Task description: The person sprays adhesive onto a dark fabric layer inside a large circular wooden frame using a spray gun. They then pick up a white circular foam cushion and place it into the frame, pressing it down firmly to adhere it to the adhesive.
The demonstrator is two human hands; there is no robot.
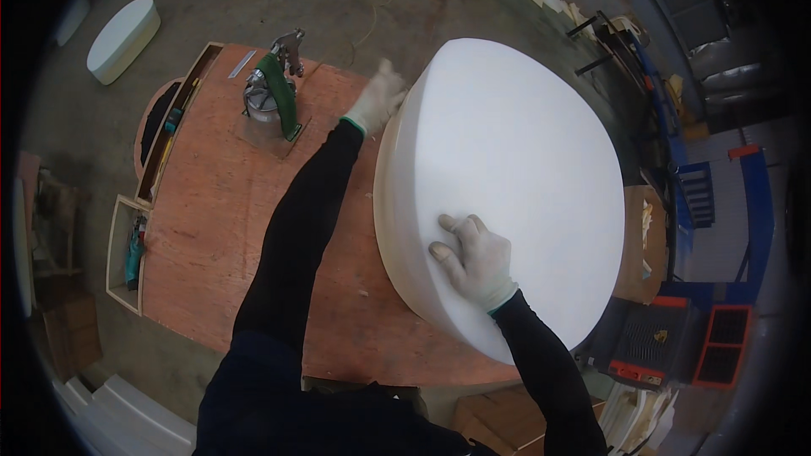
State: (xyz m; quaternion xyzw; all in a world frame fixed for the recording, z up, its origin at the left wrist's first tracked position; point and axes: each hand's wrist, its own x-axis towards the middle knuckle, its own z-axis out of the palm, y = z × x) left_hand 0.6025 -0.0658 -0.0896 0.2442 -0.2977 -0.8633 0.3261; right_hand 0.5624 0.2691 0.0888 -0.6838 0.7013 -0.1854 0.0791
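A large rounded foam cushion, with a white top layer and a cream lower side, rests on the right part of a reddish plywood table. On its white top lies my right hand, in a pale glove, the fingers bent but apart near the cushion's left edge. My left hand, gloved too, is at the far left side of the cushion with one finger raised. Its fingers look apart, and part of them is hard to make out against the foam. Left of that hand stands a spray gun with a metal cup and a green band.
The plywood table has wooden side trays with tools along its left edge. Another oval foam piece lies on the floor at far left. A black and red machine and a cardboard box stand at right.
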